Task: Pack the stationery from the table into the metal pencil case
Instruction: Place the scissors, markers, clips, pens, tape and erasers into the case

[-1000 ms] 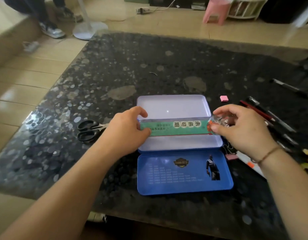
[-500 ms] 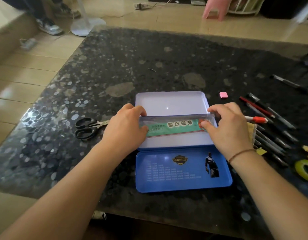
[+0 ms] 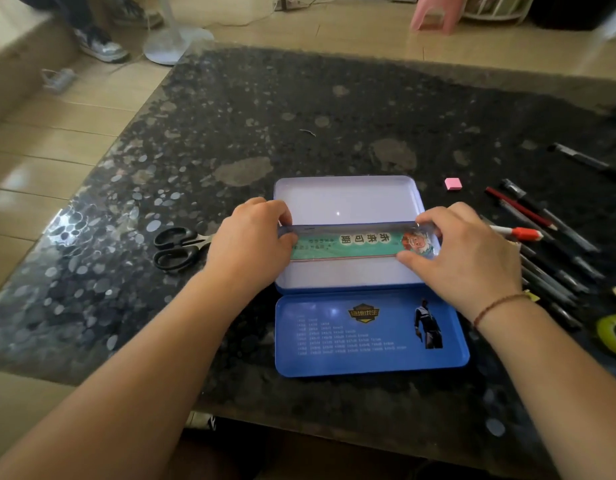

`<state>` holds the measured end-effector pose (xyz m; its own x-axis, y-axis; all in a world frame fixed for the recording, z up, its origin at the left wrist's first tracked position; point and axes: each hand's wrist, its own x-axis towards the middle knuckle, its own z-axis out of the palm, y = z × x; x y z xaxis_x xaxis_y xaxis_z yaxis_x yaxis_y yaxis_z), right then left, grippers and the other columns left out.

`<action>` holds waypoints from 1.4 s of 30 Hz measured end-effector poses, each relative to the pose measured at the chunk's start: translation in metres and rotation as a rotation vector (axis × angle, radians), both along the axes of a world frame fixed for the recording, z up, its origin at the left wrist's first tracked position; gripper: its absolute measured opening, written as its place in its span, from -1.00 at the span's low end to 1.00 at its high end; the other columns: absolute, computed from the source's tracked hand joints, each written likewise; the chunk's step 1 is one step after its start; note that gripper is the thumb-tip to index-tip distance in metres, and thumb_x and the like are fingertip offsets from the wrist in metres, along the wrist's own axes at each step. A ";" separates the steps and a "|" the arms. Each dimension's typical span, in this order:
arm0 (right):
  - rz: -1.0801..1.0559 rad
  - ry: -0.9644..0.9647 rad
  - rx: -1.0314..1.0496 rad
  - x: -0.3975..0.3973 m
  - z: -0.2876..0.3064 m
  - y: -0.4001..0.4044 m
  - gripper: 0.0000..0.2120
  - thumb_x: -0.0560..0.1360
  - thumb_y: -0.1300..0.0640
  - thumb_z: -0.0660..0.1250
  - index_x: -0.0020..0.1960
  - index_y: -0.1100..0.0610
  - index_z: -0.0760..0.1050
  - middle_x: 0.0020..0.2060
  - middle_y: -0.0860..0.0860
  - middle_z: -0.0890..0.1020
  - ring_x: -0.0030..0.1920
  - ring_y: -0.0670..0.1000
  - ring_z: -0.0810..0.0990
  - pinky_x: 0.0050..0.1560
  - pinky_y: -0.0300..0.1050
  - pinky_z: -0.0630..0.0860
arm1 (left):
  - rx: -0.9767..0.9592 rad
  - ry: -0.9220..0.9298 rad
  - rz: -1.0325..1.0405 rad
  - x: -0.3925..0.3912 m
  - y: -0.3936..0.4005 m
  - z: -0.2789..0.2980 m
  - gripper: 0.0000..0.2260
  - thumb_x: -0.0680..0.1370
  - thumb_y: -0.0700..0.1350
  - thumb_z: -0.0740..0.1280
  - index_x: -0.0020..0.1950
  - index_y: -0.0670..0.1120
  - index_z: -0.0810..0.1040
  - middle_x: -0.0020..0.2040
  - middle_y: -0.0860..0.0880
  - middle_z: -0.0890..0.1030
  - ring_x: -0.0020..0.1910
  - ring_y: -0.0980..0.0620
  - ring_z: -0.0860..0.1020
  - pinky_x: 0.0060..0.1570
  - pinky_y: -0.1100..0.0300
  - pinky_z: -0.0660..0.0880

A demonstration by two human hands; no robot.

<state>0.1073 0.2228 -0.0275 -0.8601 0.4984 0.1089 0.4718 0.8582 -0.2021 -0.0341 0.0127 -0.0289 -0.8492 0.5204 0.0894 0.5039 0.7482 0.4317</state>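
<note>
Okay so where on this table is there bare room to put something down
Bare: the table's far half beyond the pencil case, and the strip between case and pink eraser. Crowded: the right side, with pens and tape roll. Scissors lie left.

1. A dark speckled desk (image 3: 334,109) fills most of the view.
2. Beyond it lies a tan tiled floor (image 3: 57,161).
3. A round white stand base (image 3: 176,43) sits on the floor off the desk's far left corner.
4. A sneaker (image 3: 100,46) is just left of the base.
5. A pink stool (image 3: 438,13) stands on the floor past the far edge.
6. A cable (image 3: 251,19) trails across the floor between base and stool.
</note>
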 end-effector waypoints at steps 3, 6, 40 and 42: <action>0.012 -0.017 0.025 -0.001 0.000 0.000 -0.53 0.37 -0.22 0.40 0.19 -0.06 0.42 0.00 -0.05 0.44 -0.13 -0.06 0.36 -0.32 -0.15 0.32 | -0.044 -0.053 -0.027 -0.017 -0.025 0.019 -0.68 0.46 0.12 0.39 0.15 0.02 0.54 0.03 0.03 0.54 -0.03 0.06 0.49 -0.03 0.17 0.42; 0.007 0.003 0.017 0.001 0.003 0.003 -0.51 0.38 -0.27 0.33 0.23 -0.10 0.40 -0.01 -0.06 0.45 -0.09 0.00 0.47 -0.26 -0.08 0.47 | -0.362 -0.117 -0.027 -0.032 -0.067 0.028 -0.43 0.38 0.23 0.41 0.33 0.11 0.39 0.27 -0.01 0.44 0.23 -0.07 0.39 0.21 -0.05 0.39; -0.009 0.356 -0.758 -0.013 -0.005 -0.015 -0.92 0.43 0.19 0.45 -0.16 0.03 0.61 -0.32 -0.06 0.64 -0.38 -0.13 0.58 -0.31 -0.27 0.51 | -0.041 0.107 -0.308 0.030 0.031 0.007 -0.89 0.41 -0.03 0.37 -0.13 -0.02 0.62 -0.11 0.05 0.55 -0.06 -0.02 0.48 0.02 0.04 0.34; 0.045 0.324 -0.591 -0.017 -0.007 -0.020 -0.96 0.42 0.15 0.45 -0.15 0.03 0.63 -0.30 -0.13 0.62 -0.32 -0.18 0.55 -0.23 -0.32 0.48 | -0.068 0.097 -0.282 0.028 0.026 0.006 -0.88 0.42 -0.03 0.37 -0.09 -0.01 0.63 -0.06 0.05 0.55 0.01 -0.02 0.47 0.07 0.02 0.29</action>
<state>0.0907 0.2023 -0.0349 -0.8512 0.5180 0.0846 0.2749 0.5773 -0.7688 -0.0061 0.0387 -0.0229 -0.6598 0.7418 0.1200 0.7321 0.5984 0.3255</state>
